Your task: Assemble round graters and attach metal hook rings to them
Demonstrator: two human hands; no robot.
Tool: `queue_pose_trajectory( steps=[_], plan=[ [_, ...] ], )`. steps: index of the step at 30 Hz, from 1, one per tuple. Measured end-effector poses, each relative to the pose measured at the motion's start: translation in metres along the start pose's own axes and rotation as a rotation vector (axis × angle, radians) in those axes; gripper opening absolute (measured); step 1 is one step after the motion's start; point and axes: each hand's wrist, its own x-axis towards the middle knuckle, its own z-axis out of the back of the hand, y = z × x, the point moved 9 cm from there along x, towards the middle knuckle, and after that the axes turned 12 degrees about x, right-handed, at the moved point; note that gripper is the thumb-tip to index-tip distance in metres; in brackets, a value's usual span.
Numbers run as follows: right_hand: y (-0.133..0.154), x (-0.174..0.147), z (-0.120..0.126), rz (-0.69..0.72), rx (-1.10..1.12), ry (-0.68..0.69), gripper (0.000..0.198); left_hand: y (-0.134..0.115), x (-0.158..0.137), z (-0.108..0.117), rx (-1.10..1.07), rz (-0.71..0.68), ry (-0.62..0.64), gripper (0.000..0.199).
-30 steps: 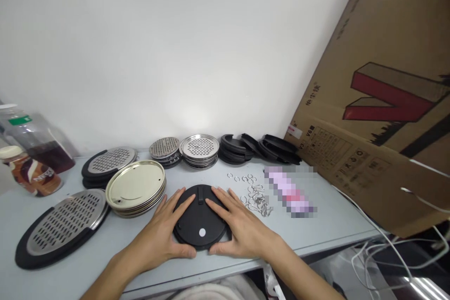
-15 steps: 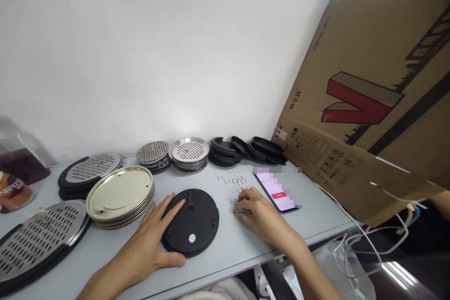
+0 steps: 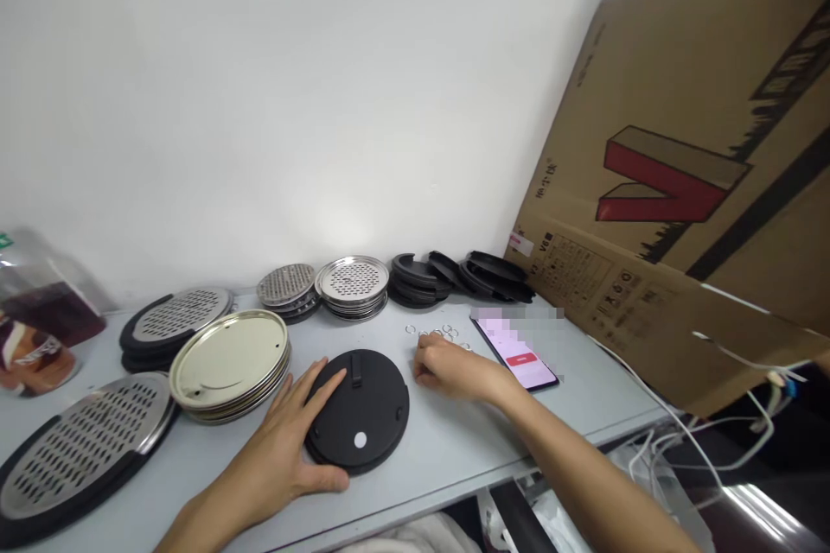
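Note:
A round black disc (image 3: 360,402), with a small raised tab, side nubs and a white dot, lies flat on the table. My left hand (image 3: 291,441) rests against its left side, fingers stretched over the edge and thumb along the near rim. To the right of the disc, my right hand (image 3: 454,367) is low at the tabletop with its fingers curled together. Whatever the curled fingers may hold is hidden. Several small metal rings (image 3: 447,329) lie just beyond that hand, which partly covers them.
Gold lids (image 3: 230,359) are stacked left of the disc. Slotted metal plates (image 3: 354,279) and black curved parts (image 3: 415,276) stand along the wall. A phone (image 3: 519,354) lies to the right, before a large cardboard box (image 3: 648,155). A drink bottle (image 3: 48,302) stands far left.
My right hand has shifted slightly left and away from me, fingers more tightly curled; rings formerly by its fingertips are out of sight. My left hand keeps its place at the black disc.

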Motion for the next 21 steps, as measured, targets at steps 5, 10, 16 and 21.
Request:
queue_pose_trajectory(
  steps=[5,10,16,21],
  plan=[
    [-0.001,0.003,0.007,0.031,0.025,-0.086,0.018,0.001,0.001,0.001,-0.031,0.029,0.014,0.112],
    [-0.039,0.000,0.048,-0.032,0.243,-0.401,0.020,0.001,0.001,0.001,-0.051,0.040,0.023,0.112],
    [-0.058,0.006,0.050,-0.110,0.061,-0.528,0.028,0.002,0.000,-0.002,-0.048,0.042,0.043,0.111],
    [-0.054,0.012,0.037,-0.145,-0.057,-0.446,0.022,0.003,0.000,-0.002,-0.045,0.046,0.058,0.113]
  ],
)
